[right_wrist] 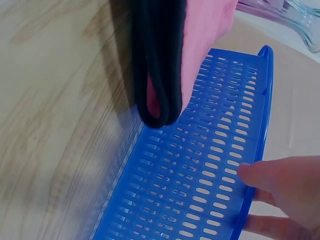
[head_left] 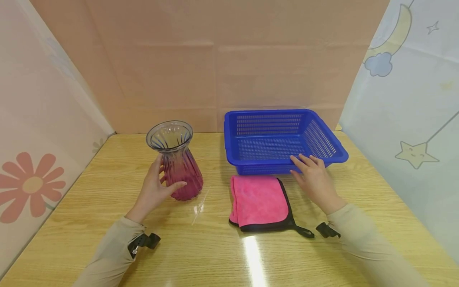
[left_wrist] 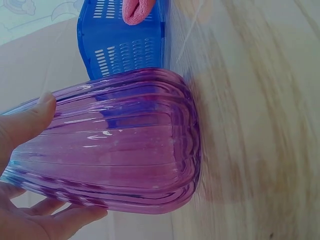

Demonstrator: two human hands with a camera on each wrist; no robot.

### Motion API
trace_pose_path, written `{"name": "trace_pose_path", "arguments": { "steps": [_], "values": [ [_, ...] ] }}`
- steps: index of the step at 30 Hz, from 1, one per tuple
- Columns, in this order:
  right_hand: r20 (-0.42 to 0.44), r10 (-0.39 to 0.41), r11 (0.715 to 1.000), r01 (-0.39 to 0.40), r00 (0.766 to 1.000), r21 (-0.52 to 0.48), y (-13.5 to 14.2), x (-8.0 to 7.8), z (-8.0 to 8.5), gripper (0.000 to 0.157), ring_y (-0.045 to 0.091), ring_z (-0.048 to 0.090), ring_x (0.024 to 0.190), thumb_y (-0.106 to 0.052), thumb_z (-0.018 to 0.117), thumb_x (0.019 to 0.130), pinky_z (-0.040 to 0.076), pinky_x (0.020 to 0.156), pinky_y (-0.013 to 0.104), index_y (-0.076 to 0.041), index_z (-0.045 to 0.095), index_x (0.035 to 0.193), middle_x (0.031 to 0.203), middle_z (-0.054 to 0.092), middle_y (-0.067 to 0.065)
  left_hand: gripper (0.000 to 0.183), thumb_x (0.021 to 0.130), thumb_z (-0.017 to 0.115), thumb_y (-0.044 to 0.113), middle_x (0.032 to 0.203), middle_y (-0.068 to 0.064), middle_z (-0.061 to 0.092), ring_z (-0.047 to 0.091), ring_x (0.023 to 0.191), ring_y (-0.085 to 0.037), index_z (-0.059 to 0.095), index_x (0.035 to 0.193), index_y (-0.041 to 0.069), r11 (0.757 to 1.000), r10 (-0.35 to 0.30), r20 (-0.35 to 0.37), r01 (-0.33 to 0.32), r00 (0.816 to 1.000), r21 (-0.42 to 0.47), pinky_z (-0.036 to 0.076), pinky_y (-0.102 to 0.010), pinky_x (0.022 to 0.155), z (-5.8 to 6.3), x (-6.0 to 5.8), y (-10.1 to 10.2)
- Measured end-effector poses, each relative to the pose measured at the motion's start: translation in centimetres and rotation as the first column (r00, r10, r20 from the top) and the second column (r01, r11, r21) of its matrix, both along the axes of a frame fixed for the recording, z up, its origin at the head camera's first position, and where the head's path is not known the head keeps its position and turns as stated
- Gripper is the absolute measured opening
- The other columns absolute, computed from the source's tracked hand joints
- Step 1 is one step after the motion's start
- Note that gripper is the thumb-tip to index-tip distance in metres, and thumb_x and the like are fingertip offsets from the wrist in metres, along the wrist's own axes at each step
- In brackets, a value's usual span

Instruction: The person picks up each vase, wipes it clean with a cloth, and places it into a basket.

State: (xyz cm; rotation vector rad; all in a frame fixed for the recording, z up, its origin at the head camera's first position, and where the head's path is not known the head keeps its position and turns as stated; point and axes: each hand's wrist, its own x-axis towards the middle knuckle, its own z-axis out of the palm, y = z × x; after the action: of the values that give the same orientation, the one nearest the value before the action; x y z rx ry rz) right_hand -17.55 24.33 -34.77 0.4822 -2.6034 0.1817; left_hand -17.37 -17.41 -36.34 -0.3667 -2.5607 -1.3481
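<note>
A ribbed glass vase [head_left: 184, 169], bluish at its flared rim and purple-pink lower down, stands on the left of the table. My left hand [head_left: 154, 189] holds it from the left side, with the thumb across the front and the fingers behind. In the left wrist view the vase [left_wrist: 125, 145] lies between thumb and fingers. On the right, my right hand [head_left: 315, 181] grips the near rim of a blue plastic basket [head_left: 231, 149]. The right wrist view shows the thumb on the basket's [right_wrist: 200, 165] outer side and fingertips beyond the rim.
A folded pink cloth [head_left: 261, 201] with black edging and a hanging loop lies in front of the basket. The wooden table [head_left: 201, 251] meets an orange-tan backdrop [head_left: 161, 79] behind, and printed sheets flank both sides.
</note>
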Motion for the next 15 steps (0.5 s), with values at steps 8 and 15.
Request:
{"name": "trace_pose_path", "arguments": {
  "steps": [8, 15],
  "values": [
    [0.006, 0.007, 1.0, -0.007, 1.0, 0.004, 0.2, -0.1, -0.1, 0.04, 0.041, 0.057, 0.111, -0.014, 0.066, 0.084, 0.038, 0.1, 0.053, -0.001, 0.06, 0.121, 0.117, 0.062, 0.026, 0.103, 0.075, 0.079, 0.019, 0.143, -0.025, 0.034, 0.041, 0.125, -0.044, 0.009, 0.151, 0.013, 1.0, 0.027, 0.017, -0.027, 0.999, -0.004, 0.044, -0.059, 0.097, 0.3, 0.4, 1.6],
    [0.007, 0.014, 1.0, -0.014, 1.0, -0.001, 0.6, -0.1, -0.1, 0.04, 0.039, 0.057, 0.112, -0.014, 0.065, 0.085, 0.039, 0.099, 0.051, -0.001, 0.059, 0.122, 0.117, 0.062, 0.025, 0.102, 0.073, 0.079, 0.013, 0.139, -0.026, 0.036, 0.044, 0.122, -0.043, 0.012, 0.15, 0.007, 0.999, 0.044, -0.02, -0.045, 0.999, -0.008, 0.045, -0.057, 0.095, 0.2, 0.4, 3.1]
  ]
}}
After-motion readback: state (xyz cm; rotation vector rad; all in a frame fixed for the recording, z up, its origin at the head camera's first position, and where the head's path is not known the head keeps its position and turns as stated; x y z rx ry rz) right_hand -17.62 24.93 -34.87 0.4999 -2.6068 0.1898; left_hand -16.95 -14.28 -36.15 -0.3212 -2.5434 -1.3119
